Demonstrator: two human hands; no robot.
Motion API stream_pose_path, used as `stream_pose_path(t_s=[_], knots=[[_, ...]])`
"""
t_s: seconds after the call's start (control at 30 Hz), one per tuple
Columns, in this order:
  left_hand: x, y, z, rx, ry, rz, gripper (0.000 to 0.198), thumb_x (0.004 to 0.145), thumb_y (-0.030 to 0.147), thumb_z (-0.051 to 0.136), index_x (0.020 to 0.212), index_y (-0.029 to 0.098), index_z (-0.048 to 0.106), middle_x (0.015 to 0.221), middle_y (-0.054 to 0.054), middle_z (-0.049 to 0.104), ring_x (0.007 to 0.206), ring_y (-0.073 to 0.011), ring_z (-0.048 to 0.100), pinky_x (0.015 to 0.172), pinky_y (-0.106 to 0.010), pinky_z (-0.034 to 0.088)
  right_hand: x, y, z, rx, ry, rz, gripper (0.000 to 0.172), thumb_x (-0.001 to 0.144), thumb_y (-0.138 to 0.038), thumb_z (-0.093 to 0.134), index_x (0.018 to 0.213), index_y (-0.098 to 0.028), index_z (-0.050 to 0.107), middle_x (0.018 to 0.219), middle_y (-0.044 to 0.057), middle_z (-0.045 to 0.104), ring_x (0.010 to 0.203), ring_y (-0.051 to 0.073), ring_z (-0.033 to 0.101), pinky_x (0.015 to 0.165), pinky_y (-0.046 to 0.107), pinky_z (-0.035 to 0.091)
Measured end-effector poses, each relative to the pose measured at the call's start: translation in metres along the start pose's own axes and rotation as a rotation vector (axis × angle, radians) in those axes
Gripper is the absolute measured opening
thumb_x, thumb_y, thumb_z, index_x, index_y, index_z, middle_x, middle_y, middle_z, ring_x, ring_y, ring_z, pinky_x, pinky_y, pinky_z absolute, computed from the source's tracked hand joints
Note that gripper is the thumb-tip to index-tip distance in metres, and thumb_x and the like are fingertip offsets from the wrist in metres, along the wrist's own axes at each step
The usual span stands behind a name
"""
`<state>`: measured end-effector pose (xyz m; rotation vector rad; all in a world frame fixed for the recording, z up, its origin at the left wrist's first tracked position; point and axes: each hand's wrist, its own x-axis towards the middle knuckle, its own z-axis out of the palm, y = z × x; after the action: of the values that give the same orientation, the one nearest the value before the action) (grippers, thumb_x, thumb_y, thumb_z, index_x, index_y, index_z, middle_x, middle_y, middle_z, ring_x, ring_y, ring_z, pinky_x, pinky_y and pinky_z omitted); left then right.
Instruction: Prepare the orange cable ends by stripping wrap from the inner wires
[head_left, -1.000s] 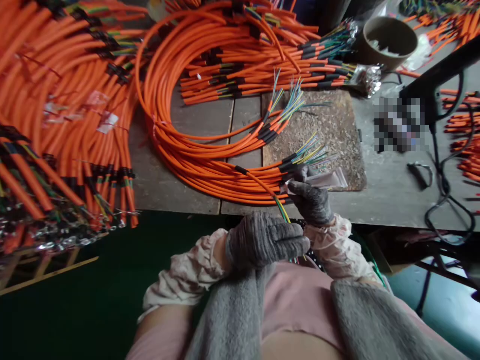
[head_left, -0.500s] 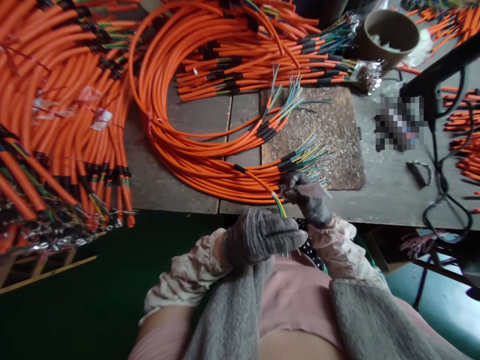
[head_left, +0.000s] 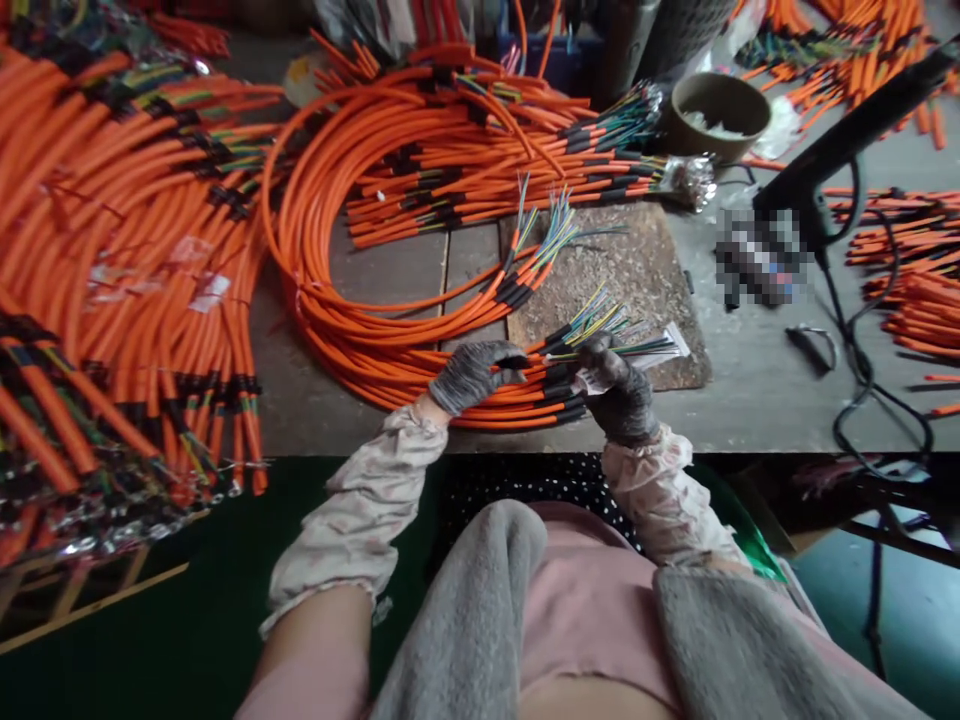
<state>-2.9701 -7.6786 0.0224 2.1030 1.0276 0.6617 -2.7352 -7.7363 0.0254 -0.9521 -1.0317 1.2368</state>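
The fingers of my right hand (head_left: 619, 390), in a grey knit glove, are closed in a narrow pinch on the thin coloured conductors (head_left: 592, 325) and a clear plastic strip (head_left: 664, 345), just past the black-sleeved cable ends (head_left: 559, 385). The fingers of my left hand (head_left: 476, 378), gloved alike, lie extended over the orange cables (head_left: 337, 300); I cannot tell whether they grip. The pinched bundle lies over the near edge of a worn brown mat (head_left: 630, 250) on the workbench (head_left: 750, 420). Recommended handling: pinch close to the sleeves, apply even pressure so the conductors do not splay, and steady the cable run with the left hand.
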Motion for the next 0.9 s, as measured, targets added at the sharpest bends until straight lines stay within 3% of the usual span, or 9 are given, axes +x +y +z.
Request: stream_pose_path(t_s=[0.17,0.3,0.37,0.47,0.53,0.6,0.7,0.73,0.9], knots=[[0.029,0.037,0.034,-0.282,0.074,-0.014,0.027,0.087,0.034,0.081,0.108,0.016,0.077,0.110,-0.009,0.080,0.102,-0.0224,0.075,0.098,-0.035,0.059,0.005,-0.013,0.002,0.128,0.065,0.068,0.036,0.080,-0.055,0.075,0.093,-0.023,0.063,0.083,0.002,0.065,0.072,0.019,0.063,0.066,0.033,0.057],[0.064,0.011,0.051,-0.384,0.298,-0.340,0.021,0.087,0.014,0.068,0.108,0.015,0.068,0.105,-0.007,0.076,0.098,-0.0181,0.070,0.098,-0.034,0.058,-0.006,-0.014,-0.010,0.059,0.238,-0.004,0.039,0.087,-0.047,0.077,0.115,-0.024,0.062,0.080,-0.004,0.062,0.058,0.012,0.055,0.052,0.023,0.045],[0.073,-0.001,0.056,-0.381,0.306,-0.487,0.019,0.084,0.009,0.063,0.102,0.016,0.065,0.098,-0.005,0.073,0.094,-0.0170,0.067,0.100,-0.034,0.057,-0.013,-0.007,-0.022,-0.045,0.262,-0.095,0.037,0.091,-0.049,0.076,0.114,-0.024,0.061,0.079,-0.004,0.060,0.059,0.012,0.055,0.054,0.023,0.047],[0.060,0.008,0.059,-0.368,0.300,-0.521,0.012,0.087,0.020,0.063,0.098,0.017,0.064,0.098,-0.006,0.072,0.098,-0.0196,0.066,0.106,-0.040,0.054,-0.023,0.002,-0.036,-0.297,0.158,-0.303,0.059,0.086,-0.063,0.078,0.127,-0.022,0.063,0.118,0.009,0.067,0.107,0.026,0.069,0.092,0.040,0.060],[0.034,0.036,0.059,-0.387,0.314,-0.450,0.017,0.091,0.034,0.062,0.099,0.020,0.065,0.107,-0.009,0.072,0.106,-0.0233,0.065,0.109,-0.045,0.052,-0.032,0.000,-0.034,-0.433,0.036,-0.466,0.093,0.078,-0.071,0.082,0.152,-0.024,0.051,0.150,0.016,0.054,0.142,0.037,0.052,0.119,0.055,0.046],[0.002,0.072,0.064,-0.485,0.140,-0.380,0.028,0.091,0.050,0.064,0.093,0.022,0.068,0.107,-0.010,0.073,0.108,-0.0265,0.066,0.106,-0.047,0.055,-0.044,-0.009,-0.028,-0.533,-0.109,-0.547,0.116,0.073,-0.065,0.089,0.166,-0.027,0.032,0.164,0.018,0.041,0.156,0.041,0.036,0.129,0.061,0.032],[-0.029,0.116,0.083,-0.576,0.062,-0.332,0.055,0.087,0.073,0.064,0.091,0.018,0.069,0.089,-0.009,0.071,0.080,-0.0213,0.068,0.077,-0.037,0.060,-0.067,-0.020,-0.028,-0.518,-0.227,-0.521,0.099,0.085,-0.048,0.083,0.168,-0.034,0.030,0.165,0.013,0.042,0.156,0.039,0.037,0.127,0.059,0.039],[-0.034,0.124,0.090,-0.753,0.058,-0.353,0.062,0.080,0.077,0.071,0.093,0.017,0.068,0.084,-0.007,0.068,0.070,-0.0176,0.063,0.067,-0.032,0.056,-0.074,-0.020,-0.032,-0.493,-0.232,-0.464,0.089,0.089,-0.046,0.079,0.165,-0.038,0.036,0.165,0.010,0.044,0.156,0.038,0.039,0.125,0.058,0.041],[-0.045,0.143,0.098,-0.907,0.076,-0.403,0.068,0.068,0.080,0.082,0.088,0.016,0.067,0.063,-0.002,0.061,0.045,-0.0117,0.052,0.044,-0.025,0.040,-0.105,-0.002,-0.059,-0.359,0.050,-0.239,0.046,0.085,-0.046,0.076,0.130,-0.037,0.071,0.129,0.010,0.072,0.120,0.039,0.070,0.098,0.055,0.063]])
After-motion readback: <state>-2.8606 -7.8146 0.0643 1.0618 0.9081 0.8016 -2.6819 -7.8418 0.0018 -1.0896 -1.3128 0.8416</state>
